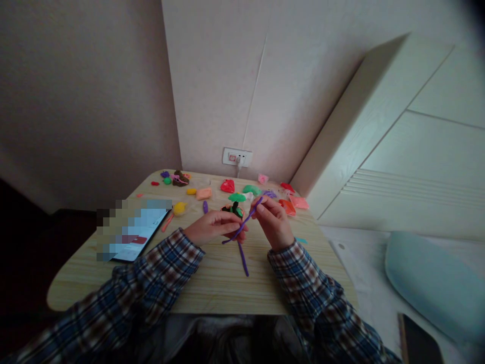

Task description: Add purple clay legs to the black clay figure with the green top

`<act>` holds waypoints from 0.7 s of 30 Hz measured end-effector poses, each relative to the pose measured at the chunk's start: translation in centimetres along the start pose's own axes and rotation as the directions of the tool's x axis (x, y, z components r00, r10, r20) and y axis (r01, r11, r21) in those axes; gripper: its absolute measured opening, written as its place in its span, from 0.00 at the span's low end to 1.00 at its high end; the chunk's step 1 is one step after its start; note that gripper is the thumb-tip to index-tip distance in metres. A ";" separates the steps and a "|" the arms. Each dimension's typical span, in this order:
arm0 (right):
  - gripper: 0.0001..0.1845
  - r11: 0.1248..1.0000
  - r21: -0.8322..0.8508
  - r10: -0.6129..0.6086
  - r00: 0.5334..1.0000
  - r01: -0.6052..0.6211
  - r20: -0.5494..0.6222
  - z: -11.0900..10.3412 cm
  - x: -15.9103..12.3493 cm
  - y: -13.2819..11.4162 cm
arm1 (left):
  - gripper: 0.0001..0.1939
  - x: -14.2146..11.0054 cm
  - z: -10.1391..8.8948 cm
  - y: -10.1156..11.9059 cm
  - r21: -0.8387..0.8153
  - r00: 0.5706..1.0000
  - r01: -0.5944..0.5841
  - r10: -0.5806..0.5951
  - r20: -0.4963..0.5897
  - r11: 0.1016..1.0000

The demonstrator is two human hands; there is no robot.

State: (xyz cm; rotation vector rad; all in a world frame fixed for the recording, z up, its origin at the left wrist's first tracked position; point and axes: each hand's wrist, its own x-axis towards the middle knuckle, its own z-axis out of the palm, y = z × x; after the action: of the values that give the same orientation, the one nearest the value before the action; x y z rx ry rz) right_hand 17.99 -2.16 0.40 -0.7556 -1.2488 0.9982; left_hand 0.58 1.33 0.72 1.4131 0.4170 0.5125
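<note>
A thin purple clay strip (248,219) stretches slanting between my two hands above the table. My right hand (273,222) pinches its upper end between thumb and fingers. Lower down, the fingers of my left hand (217,226) are closed on the strip, and its thin tail sticks out below them. Under the hands a second purple clay strip (243,262) points toward the table's front edge; its upper end is hidden by my left hand. Just behind the hands stands a small clay model (236,202) with a green top, dark stem and dark base, partly covered by my fingers.
The wooden table (212,296) bears a tablet (142,230) at left, a yellow clay lump (180,208), a red packet (228,186), an orange packet (287,207) and several other clay pieces. Behind it is a wall socket (237,157) with a plugged-in cable.
</note>
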 end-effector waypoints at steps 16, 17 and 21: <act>0.07 0.976 -0.217 -0.013 1.000 0.014 0.007 -1.0 0.4 -0.8 | 0.17 0.4 -0.2 -0.2 0.067 0.983 -0.040 0.052 -0.178 0.997; 0.07 0.977 -0.213 0.000 1.000 0.002 0.010 -1.0 0.4 -0.7 | 0.17 0.4 -0.3 -0.2 0.074 0.979 -0.046 0.060 -0.196 0.996; 0.08 0.983 -0.178 0.048 0.999 -0.043 0.025 -0.9 0.5 -0.3 | 0.15 0.4 -0.4 -0.1 0.121 0.967 -0.032 0.061 -0.249 0.992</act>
State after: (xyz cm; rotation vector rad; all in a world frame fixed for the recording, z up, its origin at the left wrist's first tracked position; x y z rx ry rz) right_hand 18.98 -1.79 0.71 -0.9141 -1.3643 0.9457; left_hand 0.73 1.86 0.58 1.4772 0.6277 0.7204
